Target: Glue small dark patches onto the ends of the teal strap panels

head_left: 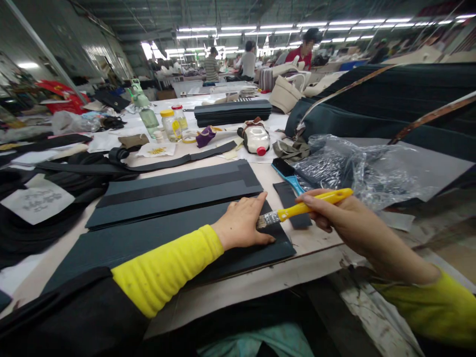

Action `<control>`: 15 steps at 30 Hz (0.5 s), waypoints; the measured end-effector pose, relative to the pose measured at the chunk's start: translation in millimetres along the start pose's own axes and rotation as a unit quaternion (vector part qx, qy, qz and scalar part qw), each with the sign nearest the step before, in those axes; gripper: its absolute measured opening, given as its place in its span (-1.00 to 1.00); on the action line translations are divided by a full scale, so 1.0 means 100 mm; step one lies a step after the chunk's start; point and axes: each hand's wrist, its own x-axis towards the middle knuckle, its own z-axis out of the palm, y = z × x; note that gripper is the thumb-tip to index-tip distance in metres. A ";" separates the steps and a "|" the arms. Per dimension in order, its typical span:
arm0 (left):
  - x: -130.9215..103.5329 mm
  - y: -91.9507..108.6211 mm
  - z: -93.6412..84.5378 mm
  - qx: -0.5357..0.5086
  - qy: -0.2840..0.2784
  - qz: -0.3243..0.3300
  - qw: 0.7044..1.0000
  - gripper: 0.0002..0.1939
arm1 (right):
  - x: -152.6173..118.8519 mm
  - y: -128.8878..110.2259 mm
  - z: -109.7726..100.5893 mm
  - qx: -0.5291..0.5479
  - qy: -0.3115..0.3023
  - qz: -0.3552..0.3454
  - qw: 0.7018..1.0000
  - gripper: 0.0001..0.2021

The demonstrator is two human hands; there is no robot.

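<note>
Here the left hand [243, 224] lies flat, fingers spread, on a dark sheet [148, 243]; the right hand [334, 214] grips a yellow brush [303, 208], bristles apparently touching that sheet.

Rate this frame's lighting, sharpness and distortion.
Head view: even overhead tube lighting, soft shadows; strong wide-angle bending at the edges; left hand, right hand and brush sharp; plastic bag glares; one far face is blurred.

Bare left hand [243, 223], bare right hand [334, 215], ribbed yellow sleeves (black oversleeve on the left)
</note>
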 end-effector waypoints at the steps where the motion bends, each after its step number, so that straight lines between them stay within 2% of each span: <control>1: 0.00 0.01 -0.01 0.002 -0.003 -0.003 1.000 0.02 | 0.00 0.02 -0.02 -0.009 0.003 0.002 1.000 -0.57; 3: 0.00 0.02 -0.02 0.006 -0.007 -0.005 1.000 0.00 | -0.02 0.03 -0.12 -0.025 0.025 0.004 0.999 -0.58; 6: -0.01 0.03 -0.02 0.013 -0.013 -0.003 1.000 -0.01 | -0.08 -0.05 -0.29 -0.079 0.103 0.000 0.992 -0.58; 9: 0.00 0.02 -0.01 0.012 -0.013 0.001 1.000 -0.02 | -0.13 -0.16 -0.29 -0.097 0.164 -0.029 0.981 -0.58; 12: 0.00 0.01 -0.01 0.007 -0.009 0.002 1.000 -0.02 | -0.13 -0.16 -0.15 -0.070 0.103 -0.041 0.991 -0.55; 15: -0.02 0.02 -0.02 0.005 -0.013 0.003 1.000 -0.01 | -0.16 -0.08 -0.11 -0.124 0.048 -0.047 0.990 -0.53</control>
